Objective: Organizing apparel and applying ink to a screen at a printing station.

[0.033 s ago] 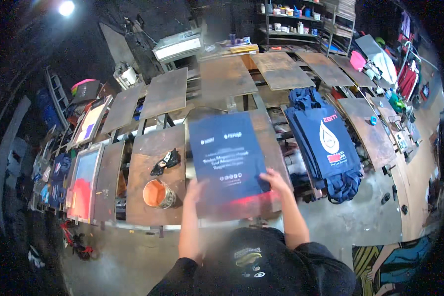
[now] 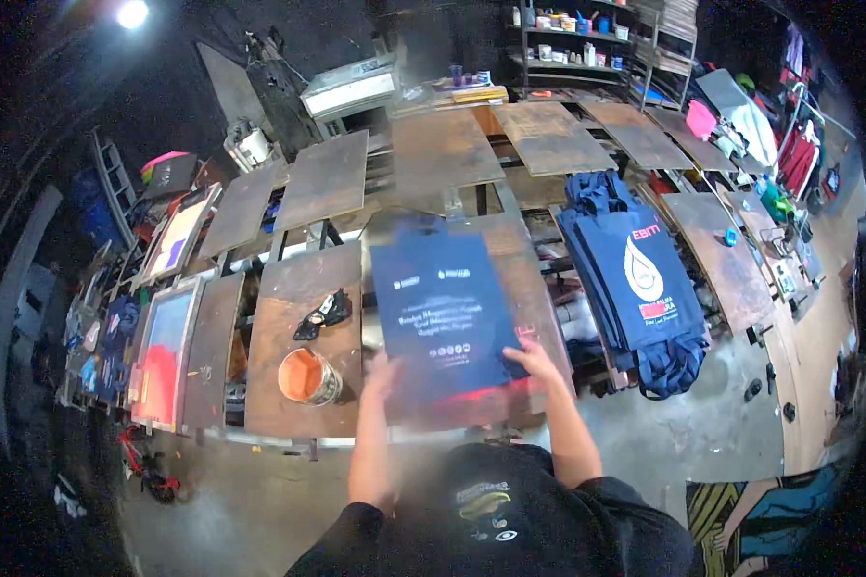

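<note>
The navy bag (image 2: 445, 293) has shifted slightly nearer, its lower side edges held by two partly closed hands (image 2: 537, 363).

Person (image 2: 433, 510) wearing black T-shirt (image 2: 548, 500), short sleeves (image 2: 635, 510) hanging loose, yellow-green print (image 2: 484, 504) curving above white eye-shaped mark (image 2: 506, 536), hands (image 2: 534, 362) being bare

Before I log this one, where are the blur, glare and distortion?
Head view: a hazy patch down the middle softens the blue bag and left hand; the lamp at upper left is blown out; lines bend toward the dark rim.
</note>
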Action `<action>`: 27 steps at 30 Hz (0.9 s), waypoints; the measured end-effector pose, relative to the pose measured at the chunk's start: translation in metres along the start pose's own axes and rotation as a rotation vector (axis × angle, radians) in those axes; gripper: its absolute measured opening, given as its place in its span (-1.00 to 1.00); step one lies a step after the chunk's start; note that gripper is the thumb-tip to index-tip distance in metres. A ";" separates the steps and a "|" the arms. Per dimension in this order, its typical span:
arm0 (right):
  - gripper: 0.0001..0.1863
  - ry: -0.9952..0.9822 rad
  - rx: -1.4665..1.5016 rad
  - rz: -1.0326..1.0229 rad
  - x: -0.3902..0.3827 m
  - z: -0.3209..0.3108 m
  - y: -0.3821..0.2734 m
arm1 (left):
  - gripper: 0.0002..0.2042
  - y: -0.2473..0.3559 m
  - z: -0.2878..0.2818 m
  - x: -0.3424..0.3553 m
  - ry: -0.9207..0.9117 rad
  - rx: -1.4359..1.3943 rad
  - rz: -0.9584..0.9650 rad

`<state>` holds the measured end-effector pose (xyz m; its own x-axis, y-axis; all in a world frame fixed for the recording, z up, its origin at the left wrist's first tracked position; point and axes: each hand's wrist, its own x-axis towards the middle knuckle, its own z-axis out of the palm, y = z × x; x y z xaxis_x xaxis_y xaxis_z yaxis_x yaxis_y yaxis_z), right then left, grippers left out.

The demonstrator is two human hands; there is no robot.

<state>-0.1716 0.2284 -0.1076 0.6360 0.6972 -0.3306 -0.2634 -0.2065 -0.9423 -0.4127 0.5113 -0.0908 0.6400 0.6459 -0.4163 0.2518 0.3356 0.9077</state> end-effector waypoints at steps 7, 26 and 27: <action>-0.63 0.329 -0.538 -0.259 -0.003 0.015 0.037 | -0.56 -0.038 0.024 -0.009 0.222 0.507 0.288; -0.65 0.349 -0.730 0.075 -0.071 -0.002 0.047 | -0.59 -0.121 0.004 -0.072 0.400 0.411 0.318; -0.65 0.351 -0.757 0.127 -0.075 -0.001 0.044 | -0.60 -0.122 0.004 -0.074 0.400 0.404 0.344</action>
<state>-0.2303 0.1668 -0.1241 0.8561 0.4093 -0.3154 0.1293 -0.7607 -0.6360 -0.4882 0.4197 -0.1708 0.4332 0.9011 -0.0154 0.3834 -0.1688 0.9080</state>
